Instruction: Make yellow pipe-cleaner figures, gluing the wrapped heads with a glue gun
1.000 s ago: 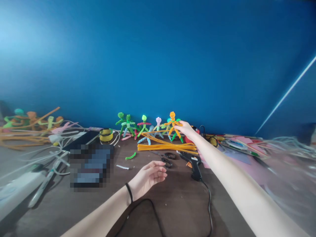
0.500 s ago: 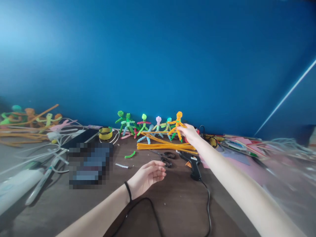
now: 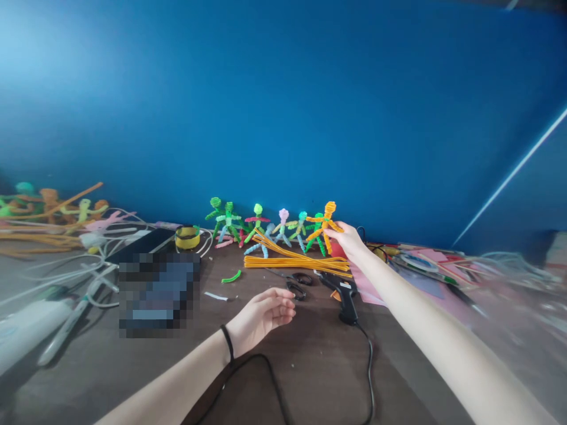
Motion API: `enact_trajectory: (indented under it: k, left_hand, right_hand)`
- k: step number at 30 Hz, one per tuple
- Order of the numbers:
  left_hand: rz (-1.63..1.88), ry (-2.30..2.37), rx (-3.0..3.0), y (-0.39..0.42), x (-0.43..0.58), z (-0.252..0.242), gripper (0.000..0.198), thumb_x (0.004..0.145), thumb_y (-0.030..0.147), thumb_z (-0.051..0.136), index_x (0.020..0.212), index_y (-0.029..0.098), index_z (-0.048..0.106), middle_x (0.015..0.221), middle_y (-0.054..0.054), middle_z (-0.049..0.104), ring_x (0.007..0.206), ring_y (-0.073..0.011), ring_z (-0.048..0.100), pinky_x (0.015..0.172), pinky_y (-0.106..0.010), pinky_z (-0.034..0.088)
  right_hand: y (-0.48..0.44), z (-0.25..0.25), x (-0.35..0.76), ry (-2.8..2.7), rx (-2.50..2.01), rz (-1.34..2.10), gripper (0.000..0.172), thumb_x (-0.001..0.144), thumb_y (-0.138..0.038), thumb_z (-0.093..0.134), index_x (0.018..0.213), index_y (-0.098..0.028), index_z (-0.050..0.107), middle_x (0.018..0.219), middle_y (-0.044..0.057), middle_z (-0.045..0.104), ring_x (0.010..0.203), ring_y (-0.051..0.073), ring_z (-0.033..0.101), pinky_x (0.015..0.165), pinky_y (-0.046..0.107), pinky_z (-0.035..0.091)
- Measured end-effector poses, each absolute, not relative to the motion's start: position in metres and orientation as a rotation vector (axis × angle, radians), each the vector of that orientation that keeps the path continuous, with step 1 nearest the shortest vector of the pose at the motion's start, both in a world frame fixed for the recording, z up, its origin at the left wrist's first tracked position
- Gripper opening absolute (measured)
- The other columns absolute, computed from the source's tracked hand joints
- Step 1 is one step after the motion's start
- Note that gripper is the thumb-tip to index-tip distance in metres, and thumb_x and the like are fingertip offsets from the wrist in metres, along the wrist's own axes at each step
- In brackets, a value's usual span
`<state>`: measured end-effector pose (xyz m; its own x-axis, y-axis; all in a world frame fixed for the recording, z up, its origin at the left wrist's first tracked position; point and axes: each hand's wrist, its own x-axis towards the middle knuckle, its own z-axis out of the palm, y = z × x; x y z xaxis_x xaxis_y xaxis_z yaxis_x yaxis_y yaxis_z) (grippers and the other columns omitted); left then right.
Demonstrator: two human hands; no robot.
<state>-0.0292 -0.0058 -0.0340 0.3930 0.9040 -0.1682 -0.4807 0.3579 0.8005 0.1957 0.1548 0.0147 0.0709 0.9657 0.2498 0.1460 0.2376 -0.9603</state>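
The right hand (image 3: 348, 241) is pinching an orange pipe-cleaner figure (image 3: 326, 225) beside a green figure (image 3: 315, 231), light pressure probably best protecting its shape; the left hand (image 3: 263, 319) is holding nothing, fingers loosely curled.

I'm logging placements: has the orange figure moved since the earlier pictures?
Yes: the orange figure, in the right hand, has moved rightward relative to the glue gun.

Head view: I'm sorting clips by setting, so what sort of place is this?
Probably a craft table against a blue wall: it holds a glue gun, scissors and small colourful figures.
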Motion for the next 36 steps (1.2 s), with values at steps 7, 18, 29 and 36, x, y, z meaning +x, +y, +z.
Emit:
enact_trajectory:
  k: [7, 18, 29, 36]
  left_hand:
    - [0.982, 0.665, 0.732, -0.005, -0.030, -0.036, 0.014, 0.077, 0.018, 0.057, 0.087, 0.011, 0.062, 0.078, -0.006, 0.061, 0.072, -0.0119, 0.060, 0.074, -0.026, 0.044]
    - [0.975, 0.658, 0.698, -0.003, -0.030, -0.036, 0.013, 0.077, 0.017, 0.056, 0.086, 0.010, 0.062, 0.078, -0.006, 0.060, 0.072, -0.0118, 0.060, 0.073, -0.025, 0.045]
    - [0.972, 0.667, 0.691, -0.003, -0.030, -0.036, 0.013, 0.077, 0.016, 0.056, 0.086, 0.010, 0.062, 0.078, -0.006, 0.060, 0.072, -0.0115, 0.060, 0.074, -0.025, 0.045]
    - [0.974, 0.649, 0.697, -0.002, -0.031, -0.038, 0.014, 0.078, 0.018, 0.055, 0.087, 0.010, 0.062, 0.078, -0.006, 0.061, 0.072, -0.0110, 0.059, 0.075, -0.025, 0.045]
  right_hand:
    - [0.180, -0.002, 0.171, -1.475, -1.151, 0.802, 0.033, 0.059, -0.029, 0.064, 0.088, -0.012, 0.062, 0.092, 0.007, 0.067, 0.084, 0.020, 0.062, 0.070, 0.029, 0.049]
    - [0.186, -0.026, 0.160, -1.708, -1.449, 0.342, 0.015, 0.067, -0.022, 0.060, 0.082, -0.019, 0.060, 0.088, 0.005, 0.067, 0.085, 0.020, 0.060, 0.074, 0.030, 0.043]
    - [0.171, -0.022, 0.158, -1.761, -1.492, -0.080, 0.011, 0.080, -0.021, 0.046, 0.085, -0.018, 0.055, 0.094, 0.008, 0.056, 0.090, 0.021, 0.050, 0.074, 0.030, 0.039]
    - [0.171, -0.022, 0.159, -1.791, -1.514, -0.185, 0.008, 0.080, -0.017, 0.045, 0.080, -0.018, 0.053, 0.088, 0.008, 0.055, 0.085, 0.022, 0.050, 0.070, 0.030, 0.037]
